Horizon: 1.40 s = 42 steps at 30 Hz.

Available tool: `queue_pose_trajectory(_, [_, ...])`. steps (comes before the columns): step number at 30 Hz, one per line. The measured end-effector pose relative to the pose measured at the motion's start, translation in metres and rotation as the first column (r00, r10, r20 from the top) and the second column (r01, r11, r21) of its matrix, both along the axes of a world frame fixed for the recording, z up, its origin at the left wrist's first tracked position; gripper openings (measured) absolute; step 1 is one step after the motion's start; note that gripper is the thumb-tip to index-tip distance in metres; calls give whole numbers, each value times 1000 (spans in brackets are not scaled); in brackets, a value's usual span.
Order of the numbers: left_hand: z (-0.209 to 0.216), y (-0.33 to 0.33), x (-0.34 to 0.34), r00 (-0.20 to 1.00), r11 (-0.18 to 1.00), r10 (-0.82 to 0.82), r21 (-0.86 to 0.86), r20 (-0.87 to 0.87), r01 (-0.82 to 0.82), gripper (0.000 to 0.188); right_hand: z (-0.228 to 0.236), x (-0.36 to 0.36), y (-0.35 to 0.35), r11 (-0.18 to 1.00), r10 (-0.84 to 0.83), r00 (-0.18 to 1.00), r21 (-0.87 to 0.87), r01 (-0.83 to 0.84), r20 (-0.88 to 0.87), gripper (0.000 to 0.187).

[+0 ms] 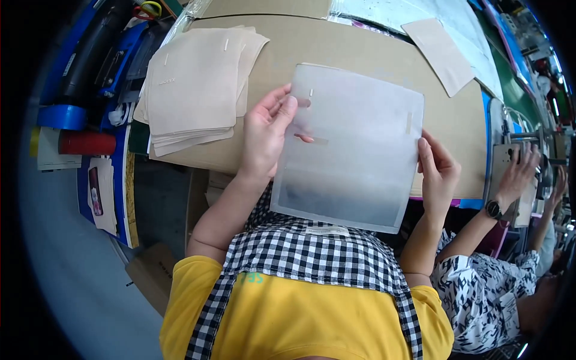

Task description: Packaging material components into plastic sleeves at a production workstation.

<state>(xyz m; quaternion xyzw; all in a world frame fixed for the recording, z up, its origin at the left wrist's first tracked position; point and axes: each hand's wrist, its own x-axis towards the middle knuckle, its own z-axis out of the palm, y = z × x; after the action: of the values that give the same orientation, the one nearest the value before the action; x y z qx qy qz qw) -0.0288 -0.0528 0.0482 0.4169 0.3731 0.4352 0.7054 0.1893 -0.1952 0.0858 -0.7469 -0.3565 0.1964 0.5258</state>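
A translucent, greyish plastic sheet (354, 150) with small slots near its edges is held up before me, over the near edge of the cardboard-topped table. My left hand (267, 132) pinches its left edge, thumb in front and fingers showing faintly through it. On the opposite edge, my right hand (438, 171) grips it between thumb and fingers. A beige piece seems to lie behind the sheet, peeking out at its top edge. Left of my left hand lies a stack of beige slotted sheets (195, 90), loosely fanned.
One beige panel (441, 57) lies at the far right of the cardboard surface (360, 45). A red roll (96, 143) and black-and-blue tools (99, 57) stand at the left. At the right, a co-worker's hand (517, 174) with a watch works at a machine.
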Motion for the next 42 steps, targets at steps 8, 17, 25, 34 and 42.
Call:
queue_pose_trajectory(8, [2, 19, 13, 887, 956, 73, 285, -455, 67, 34, -24, 4, 24, 998, -23, 998, -50, 26, 59, 30])
queue_pose_trajectory(17, [-36, 40, 22, 708, 803, 308, 572, -636, 165, 28, -46, 16, 45, 984, -12, 995, -173, 29, 98, 33])
queue_pose_trajectory(25, [-42, 40, 22, 695, 774, 339, 608, -634, 177, 29, -58, 21, 44, 984, 21, 995, -178, -4, 96, 33])
queue_pose_trajectory(34, [-47, 43, 24, 668, 766, 361, 615, -651, 185, 29, -64, 20, 47, 986, 34, 992, -167, -13, 120, 31])
queue_pose_trajectory(42, [-48, 43, 25, 670, 763, 368, 621, -645, 179, 28, -63, 21, 47, 981, 35, 991, -193, -10, 128, 31])
